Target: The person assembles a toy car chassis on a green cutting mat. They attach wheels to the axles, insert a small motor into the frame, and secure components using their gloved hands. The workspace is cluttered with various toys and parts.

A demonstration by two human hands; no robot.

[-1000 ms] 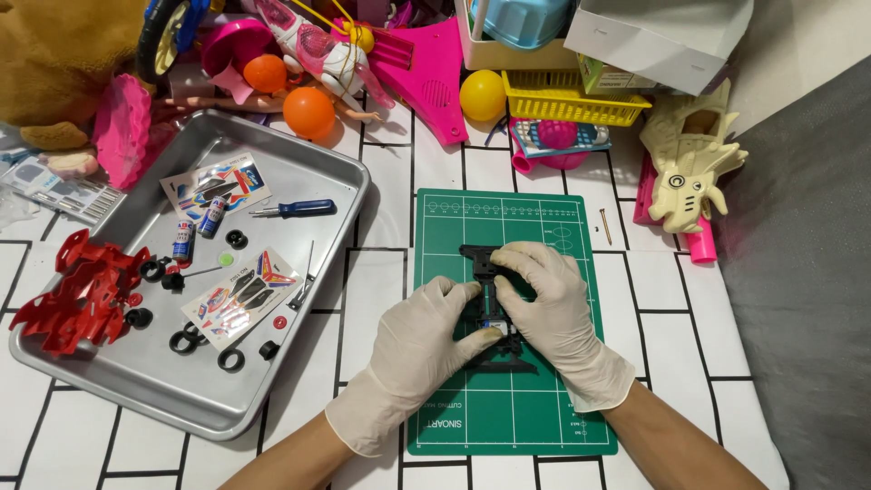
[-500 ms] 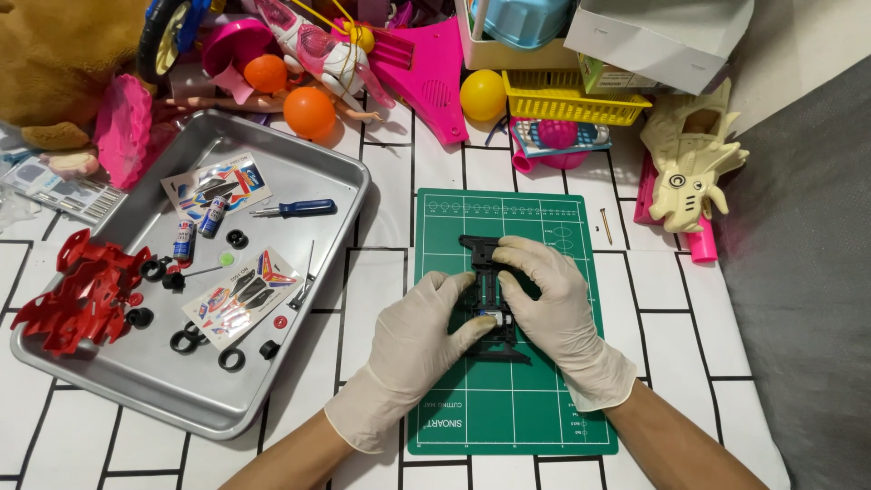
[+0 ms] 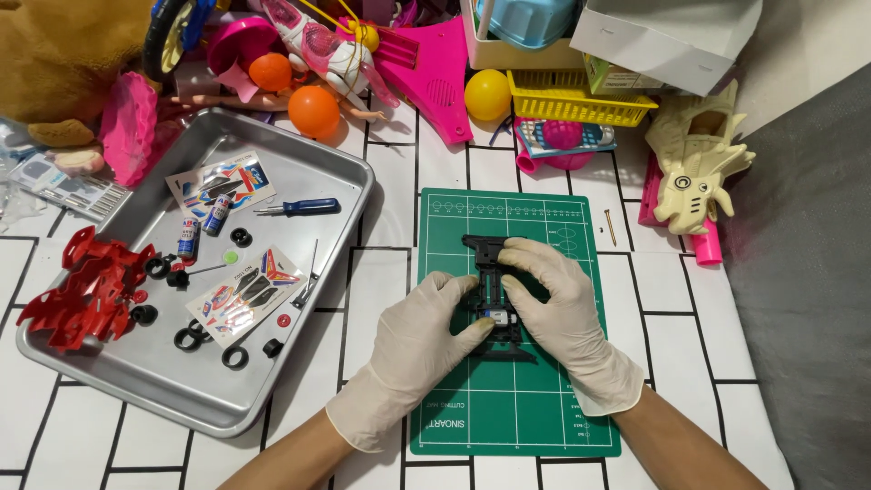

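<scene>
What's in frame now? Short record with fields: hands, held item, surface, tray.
left hand: gloved, gripping black toy car chassis from its left side
right hand: gloved, fingers on the chassis top and right side
surface: green cutting mat under the chassis
tray: metal tray left of mat, holding blue screwdriver, sticker sheets, black wheels, red car body

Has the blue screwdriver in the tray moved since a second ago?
No. The screwdriver still lies in the tray, just right of the upper sticker sheet.
</scene>
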